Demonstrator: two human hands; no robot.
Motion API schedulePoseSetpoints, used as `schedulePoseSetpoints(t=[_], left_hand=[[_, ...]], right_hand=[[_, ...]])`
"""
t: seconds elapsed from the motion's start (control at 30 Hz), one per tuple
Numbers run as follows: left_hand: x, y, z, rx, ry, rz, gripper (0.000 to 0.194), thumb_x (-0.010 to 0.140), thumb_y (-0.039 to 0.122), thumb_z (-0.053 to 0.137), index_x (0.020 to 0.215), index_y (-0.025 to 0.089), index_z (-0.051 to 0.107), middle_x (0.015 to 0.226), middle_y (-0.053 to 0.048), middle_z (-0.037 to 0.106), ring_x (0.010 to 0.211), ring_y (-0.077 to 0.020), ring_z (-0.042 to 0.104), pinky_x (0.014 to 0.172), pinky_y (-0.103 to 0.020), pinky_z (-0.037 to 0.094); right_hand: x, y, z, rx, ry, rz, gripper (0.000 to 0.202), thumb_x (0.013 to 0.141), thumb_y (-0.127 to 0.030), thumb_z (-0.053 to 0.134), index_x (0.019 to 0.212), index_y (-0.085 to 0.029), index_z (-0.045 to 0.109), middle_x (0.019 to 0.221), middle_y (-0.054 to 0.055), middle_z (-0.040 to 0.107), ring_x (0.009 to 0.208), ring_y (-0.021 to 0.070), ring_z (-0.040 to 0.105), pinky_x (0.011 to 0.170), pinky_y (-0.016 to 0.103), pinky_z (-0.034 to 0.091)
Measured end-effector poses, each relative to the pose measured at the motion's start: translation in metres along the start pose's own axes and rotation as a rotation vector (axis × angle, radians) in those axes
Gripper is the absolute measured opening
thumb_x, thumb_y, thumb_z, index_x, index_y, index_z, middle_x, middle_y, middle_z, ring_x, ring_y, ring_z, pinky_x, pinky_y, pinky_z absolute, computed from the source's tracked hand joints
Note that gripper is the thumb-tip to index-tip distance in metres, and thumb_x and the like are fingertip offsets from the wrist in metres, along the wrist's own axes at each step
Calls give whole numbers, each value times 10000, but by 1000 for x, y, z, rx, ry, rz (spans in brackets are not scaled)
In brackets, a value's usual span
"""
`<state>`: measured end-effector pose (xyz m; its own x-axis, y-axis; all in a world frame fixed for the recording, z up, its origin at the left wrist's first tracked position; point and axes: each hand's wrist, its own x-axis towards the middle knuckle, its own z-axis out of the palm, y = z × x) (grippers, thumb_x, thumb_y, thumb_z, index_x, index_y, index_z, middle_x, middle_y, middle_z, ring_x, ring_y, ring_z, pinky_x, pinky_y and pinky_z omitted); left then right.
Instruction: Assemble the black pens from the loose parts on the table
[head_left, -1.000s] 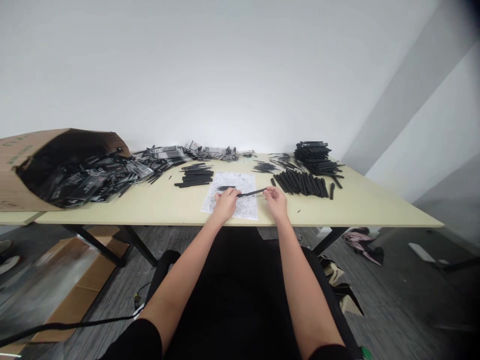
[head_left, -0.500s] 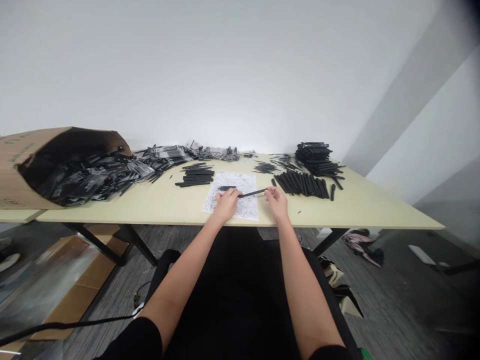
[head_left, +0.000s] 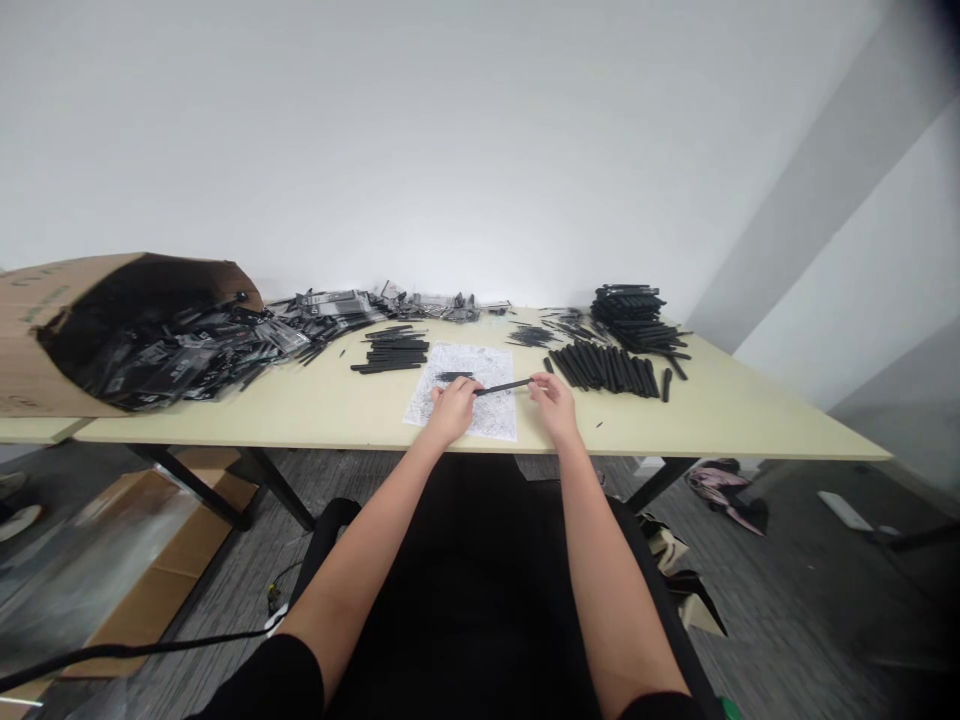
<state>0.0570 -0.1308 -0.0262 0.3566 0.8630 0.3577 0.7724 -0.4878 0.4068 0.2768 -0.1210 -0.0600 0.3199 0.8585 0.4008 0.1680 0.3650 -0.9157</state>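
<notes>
A slim black pen-like stick [head_left: 504, 387] spans the gap between my hands, tilted slightly up to the right. My left hand [head_left: 454, 408] is closed around its left end, above a scribbled sheet of paper [head_left: 495, 425]. At its right end, the fingers of my right hand [head_left: 553, 402] pinch the tip. Several thin dark pieces [head_left: 454, 376] lie on the paper just beyond my left hand. A row of black sticks [head_left: 604, 368] lies to the right of my right hand, and a smaller group of black sticks [head_left: 394, 350] sits left of the paper.
An open cardboard box [head_left: 45, 340] on its side spills black packets [head_left: 187, 355] at the left. Loose wrappers [head_left: 427, 303] run along the wall. Stacked black sticks [head_left: 628, 310] stand at back right, with small thin pieces [head_left: 531, 335] beside them on the pale table [head_left: 720, 420].
Almost nothing differs. Both hands keep their hold on the black stick in nearly the same place; the view has shifted very slightly.
</notes>
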Motion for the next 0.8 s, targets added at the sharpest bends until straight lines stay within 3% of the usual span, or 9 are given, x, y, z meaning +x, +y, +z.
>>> schedulePoseSetpoints(t=[0.5, 0.8], left_hand=[[0, 0, -5, -49, -47, -37, 405, 965, 82, 338, 1238, 222, 602, 1281, -83, 605, 1178, -239, 562, 950, -413, 320], [0, -1, -3, -23, -32, -28, 404, 961, 87, 355, 1243, 231, 606, 1282, -85, 604, 1186, -245, 555, 941, -408, 319]], right_hand=[[-2, -2, -1, 45, 26, 20, 391, 680, -501, 736, 929, -199, 723, 982, 106, 739, 827, 228, 664, 831, 430, 543], [-1, 0, -1, 27, 45, 43, 447, 657, -550, 754, 905, -179, 730, 877, 91, 746, 773, 218, 662, 814, 435, 553]])
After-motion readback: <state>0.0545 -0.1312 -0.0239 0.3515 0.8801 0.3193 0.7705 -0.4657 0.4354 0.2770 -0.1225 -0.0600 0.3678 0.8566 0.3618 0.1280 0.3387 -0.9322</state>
